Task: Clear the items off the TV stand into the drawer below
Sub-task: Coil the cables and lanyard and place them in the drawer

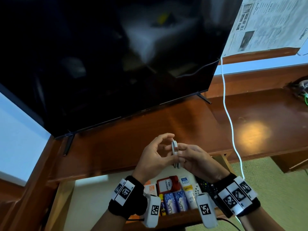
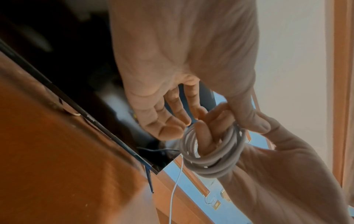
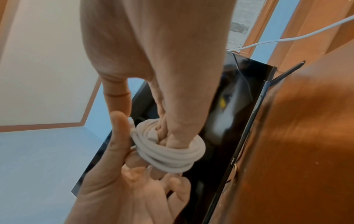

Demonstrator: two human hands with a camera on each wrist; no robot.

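Note:
A small coil of white cable (image 1: 175,153) is held upright between both hands above the front edge of the wooden TV stand (image 1: 166,127). In the wrist views the coil (image 2: 214,165) (image 3: 172,157) is wound round the fingers of my right hand (image 1: 186,155), which are pushed through it. My left hand (image 1: 160,152) pinches the coil's side between its thumb (image 3: 118,128) and fingers. Below, the drawer (image 1: 93,197) stands open and holds a red card holder (image 1: 168,185), two blue bottles (image 1: 175,203), a tube and a black remote (image 1: 206,185).
A large dark TV (image 1: 116,55) fills the back of the stand on thin legs. A white cable (image 1: 228,114) hangs from behind it down past my right wrist. Newspaper (image 1: 266,22) covers a ledge at the upper right. Green carpet lies at the lower right.

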